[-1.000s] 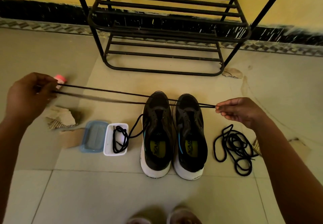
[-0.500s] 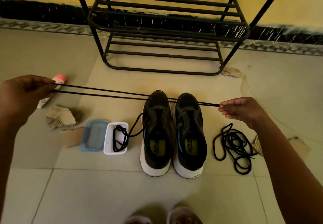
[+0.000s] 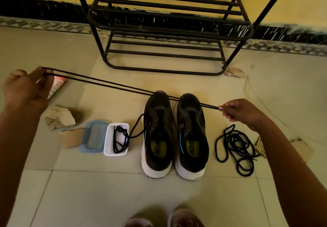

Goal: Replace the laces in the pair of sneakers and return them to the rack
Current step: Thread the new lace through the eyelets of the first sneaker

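Two dark sneakers with white soles stand side by side on the floor, the left one [image 3: 157,134] and the right one [image 3: 192,134], both without laces. A black lace [image 3: 113,85], folded double, is stretched taut above their toes. My left hand [image 3: 26,88] holds its folded end at the far left. My right hand [image 3: 242,112] pinches the two free ends at the right. Another black lace [image 3: 121,138] lies in a white tub [image 3: 108,138] and trails to the left sneaker. A heap of black laces [image 3: 236,147] lies right of the sneakers.
A black metal shoe rack [image 3: 164,32] stands against the yellow wall behind the sneakers. A blue lid [image 3: 93,136] lies beside the tub. Cardboard scraps [image 3: 60,117] and a pink-capped tube [image 3: 58,85] lie at left. My feet [image 3: 166,218] show at the bottom edge.
My left hand has moved a little further left and up, drawing the doubled lace tighter. My right hand has stayed almost in place.
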Demonstrator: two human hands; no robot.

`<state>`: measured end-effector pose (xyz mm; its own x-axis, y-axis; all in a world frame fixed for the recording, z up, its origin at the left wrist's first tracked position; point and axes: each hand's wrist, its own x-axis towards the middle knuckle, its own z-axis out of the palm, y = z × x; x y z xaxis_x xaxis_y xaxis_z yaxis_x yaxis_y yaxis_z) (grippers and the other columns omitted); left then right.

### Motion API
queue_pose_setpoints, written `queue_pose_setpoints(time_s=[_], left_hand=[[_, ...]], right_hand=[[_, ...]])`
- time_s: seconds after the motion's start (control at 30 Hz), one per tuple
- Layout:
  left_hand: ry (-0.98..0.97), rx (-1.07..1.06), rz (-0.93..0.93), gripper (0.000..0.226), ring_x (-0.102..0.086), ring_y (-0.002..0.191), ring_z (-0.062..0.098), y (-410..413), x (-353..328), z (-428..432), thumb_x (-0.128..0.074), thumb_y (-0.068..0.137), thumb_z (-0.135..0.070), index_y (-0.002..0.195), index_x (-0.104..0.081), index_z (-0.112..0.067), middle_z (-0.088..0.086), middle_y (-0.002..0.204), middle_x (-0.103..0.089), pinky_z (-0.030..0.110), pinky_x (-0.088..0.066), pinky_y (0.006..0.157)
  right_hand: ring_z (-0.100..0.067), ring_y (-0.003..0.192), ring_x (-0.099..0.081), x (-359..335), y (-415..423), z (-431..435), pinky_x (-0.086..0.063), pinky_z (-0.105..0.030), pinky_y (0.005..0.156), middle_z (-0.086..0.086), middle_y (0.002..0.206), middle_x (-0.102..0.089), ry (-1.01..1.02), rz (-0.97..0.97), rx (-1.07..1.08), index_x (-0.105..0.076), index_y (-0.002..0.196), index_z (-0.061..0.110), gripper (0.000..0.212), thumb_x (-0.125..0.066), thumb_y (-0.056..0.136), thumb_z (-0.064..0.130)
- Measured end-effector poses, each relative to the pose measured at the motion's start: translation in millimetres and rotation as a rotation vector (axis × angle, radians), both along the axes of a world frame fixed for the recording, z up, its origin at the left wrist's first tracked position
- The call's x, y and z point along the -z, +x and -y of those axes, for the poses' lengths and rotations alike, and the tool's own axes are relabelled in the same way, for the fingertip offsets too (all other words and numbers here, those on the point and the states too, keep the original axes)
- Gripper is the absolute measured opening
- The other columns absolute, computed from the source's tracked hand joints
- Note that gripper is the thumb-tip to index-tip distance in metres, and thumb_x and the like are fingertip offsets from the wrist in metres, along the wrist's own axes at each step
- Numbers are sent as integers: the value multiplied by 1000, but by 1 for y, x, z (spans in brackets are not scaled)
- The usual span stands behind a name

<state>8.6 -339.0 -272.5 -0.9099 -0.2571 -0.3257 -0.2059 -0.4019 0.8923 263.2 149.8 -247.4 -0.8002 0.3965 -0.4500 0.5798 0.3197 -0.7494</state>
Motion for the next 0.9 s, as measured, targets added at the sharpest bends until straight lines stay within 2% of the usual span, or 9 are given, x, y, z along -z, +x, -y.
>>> queue_pose_setpoints(time_s=[0.07,0.13,0.27,0.4,0.53,0.63,0.73,0.8,0.9], left_hand=[[56,61,-58,23,-68,71,1,29,-35,-40,-59,88,-6,103,-45,-15,-2,81,-67,21,-57,73],[-8,98,-68,21,-68,69,2,36,-59,-75,-54,91,-2,91,-39,-17,-3,75,-63,18,-56,71],[-30,208,-233,19,-70,80,9,49,-105,-146,-51,92,-1,87,-43,-17,4,95,-61,19,-54,74],[-147,351,-381,15,-67,95,12,50,-136,-213,-52,91,-3,98,-50,-16,8,114,-58,23,-55,80],[-717,810,-556,32,-50,113,1,72,-131,-271,-54,91,-10,121,-54,-23,-13,123,-51,19,-45,91],[-983,1108,-619,28,-50,107,1,101,-105,-297,-60,89,-16,116,-60,-22,-14,115,-56,17,-39,90],[-1062,1318,-609,17,-57,77,-6,129,-71,-308,-64,86,-14,103,-66,-19,-9,94,-64,3,-41,69],[-1020,1349,-493,15,-59,67,0,142,-50,-311,-62,88,-12,101,-64,-17,-3,85,-65,12,-47,66],[-760,1298,-161,8,-63,69,15,153,-37,-311,-51,95,-12,97,-57,-17,3,82,-65,23,-54,64]], right_hand=[[-11,57,-44,2,3,-3,-39,-10,44,-4,67,-56,13,-7,20,-60,73,11,19,-58,92,14],[-11,58,-44,7,6,-6,-37,-12,45,-4,67,-56,33,-19,67,-61,75,10,19,-57,93,14],[-10,57,-44,15,9,-8,-35,-11,42,-3,67,-53,-24,-104,268,-60,80,9,17,-55,94,16],[-8,57,-45,12,5,-5,-37,-19,51,-1,68,-52,-285,-237,630,-58,82,12,15,-55,94,19],[-7,51,-42,13,-3,9,-32,-19,50,5,52,-53,-584,-215,801,-55,76,16,19,-54,94,19],[-4,43,-45,13,-10,28,-32,-16,43,7,50,-54,-699,-162,735,-56,75,16,19,-55,93,19],[-5,46,-43,10,-19,49,-32,-16,43,5,59,-51,-732,-139,627,-57,76,15,17,-56,92,19],[-5,48,-43,10,-24,60,-32,-17,43,4,61,-50,-731,-139,566,-57,76,14,17,-54,93,18],[-4,47,-43,14,-26,70,-32,-17,42,3,62,-51,-705,-139,519,-57,77,14,18,-53,94,16]])
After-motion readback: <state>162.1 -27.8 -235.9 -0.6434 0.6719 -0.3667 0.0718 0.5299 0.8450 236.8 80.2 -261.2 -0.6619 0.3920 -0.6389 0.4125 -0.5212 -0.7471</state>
